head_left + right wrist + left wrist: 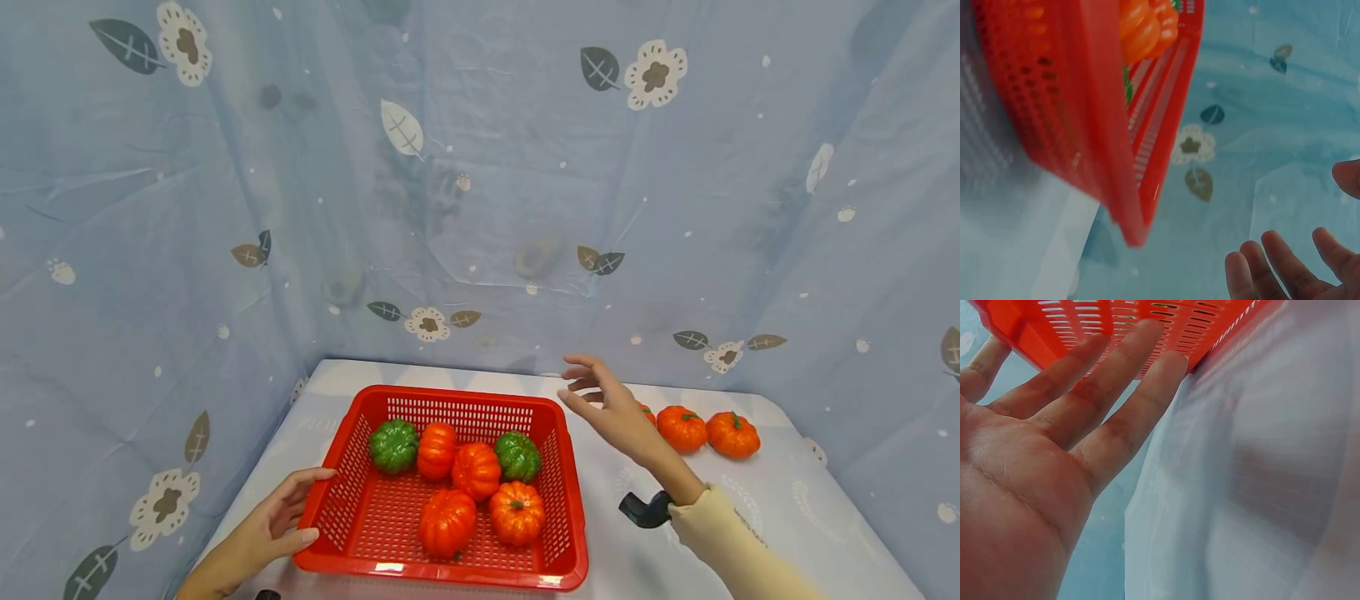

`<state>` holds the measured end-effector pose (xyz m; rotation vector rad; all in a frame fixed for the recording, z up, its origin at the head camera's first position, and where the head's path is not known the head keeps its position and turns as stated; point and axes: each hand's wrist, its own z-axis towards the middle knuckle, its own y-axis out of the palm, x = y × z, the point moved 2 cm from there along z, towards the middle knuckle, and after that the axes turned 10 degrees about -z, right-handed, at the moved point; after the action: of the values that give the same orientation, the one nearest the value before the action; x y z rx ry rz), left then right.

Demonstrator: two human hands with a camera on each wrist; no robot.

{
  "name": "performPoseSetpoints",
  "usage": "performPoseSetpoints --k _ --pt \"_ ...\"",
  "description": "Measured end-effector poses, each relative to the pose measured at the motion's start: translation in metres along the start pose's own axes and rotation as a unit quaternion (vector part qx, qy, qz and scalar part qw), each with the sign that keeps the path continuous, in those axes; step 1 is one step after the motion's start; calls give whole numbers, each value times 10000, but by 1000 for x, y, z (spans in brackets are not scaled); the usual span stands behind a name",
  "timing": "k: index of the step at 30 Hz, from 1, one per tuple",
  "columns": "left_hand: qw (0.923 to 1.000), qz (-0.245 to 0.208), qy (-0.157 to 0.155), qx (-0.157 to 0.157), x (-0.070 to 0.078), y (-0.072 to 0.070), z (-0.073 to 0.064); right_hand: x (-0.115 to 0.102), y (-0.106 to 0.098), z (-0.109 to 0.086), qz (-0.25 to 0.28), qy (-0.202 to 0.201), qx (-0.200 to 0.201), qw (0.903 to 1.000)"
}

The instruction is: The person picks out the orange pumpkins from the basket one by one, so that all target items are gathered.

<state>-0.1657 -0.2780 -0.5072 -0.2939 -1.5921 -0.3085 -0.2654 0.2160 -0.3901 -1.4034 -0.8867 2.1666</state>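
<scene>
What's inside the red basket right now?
The red basket holds two green pumpkins and four orange pumpkins; whatever lies directly beneath them is covered, so I can't see it.

We count one red basket (351, 433). Inside it we find two green pumpkins (393, 447) and four orange pumpkins (447, 523), six together. On one table (622, 454) we make out three more pumpkins (733, 435), all orange, one of them partly hidden, so we reach seven orange and nine overall. We also tally two hands, one left hand (262, 533) and one right hand (615, 417), plus one cream sleeve (723, 533).
</scene>
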Motion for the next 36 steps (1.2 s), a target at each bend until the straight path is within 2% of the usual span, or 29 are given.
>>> performPoseSetpoints --k 10,18,27,36 --pt "9999 102 92 -58 2 -2 0 -30 43 13 201 -571 -612 9963" --pt "9999 114 24 -6 2 -1 1 -56 73 20 161 -654 -1259 9898" --pt "9999 29 53 -106 0 -1 1 -67 103 28 -43 -1066 -1767 9785" --pt "9999 -92 26 -111 0 -1 -1 -72 134 38 -530 -1118 -2206 9675"
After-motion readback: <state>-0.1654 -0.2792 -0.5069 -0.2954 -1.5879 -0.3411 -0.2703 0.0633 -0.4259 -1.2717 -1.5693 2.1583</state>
